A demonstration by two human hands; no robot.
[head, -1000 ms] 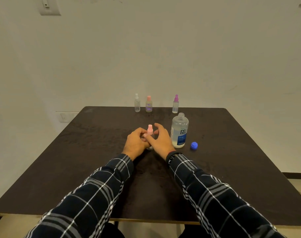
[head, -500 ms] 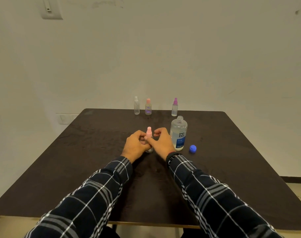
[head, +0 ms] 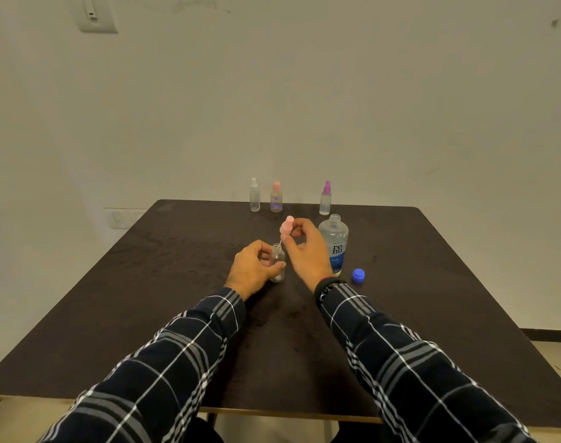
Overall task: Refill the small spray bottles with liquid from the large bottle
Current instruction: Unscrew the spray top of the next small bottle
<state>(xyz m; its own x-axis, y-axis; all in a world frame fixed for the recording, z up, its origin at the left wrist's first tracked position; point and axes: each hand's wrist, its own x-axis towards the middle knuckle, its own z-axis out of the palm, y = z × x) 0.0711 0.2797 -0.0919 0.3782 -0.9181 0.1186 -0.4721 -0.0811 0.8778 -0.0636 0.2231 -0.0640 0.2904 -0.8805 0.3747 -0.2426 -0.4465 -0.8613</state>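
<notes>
Now, frame centre: left hand (head: 257, 268) grips small bottle (head: 277, 261) on tabletop (head: 177, 282); right hand (head: 304, 247) pinches pink sprayer (head: 287, 226), tube tip at bottle neck. Risk: right wrist, just beside uncapped large bottle (head: 334, 243), could knock it over, spilling liquid.

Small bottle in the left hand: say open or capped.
Open: the right hand holds its pink spray top above the small bottle, whose neck is bare.

Your view is evenly lit but dim; the dark tabletop (head: 164, 282) shows only faint shadows. Edges bow from the wide lens, and distant detail seems slightly soft.
</notes>
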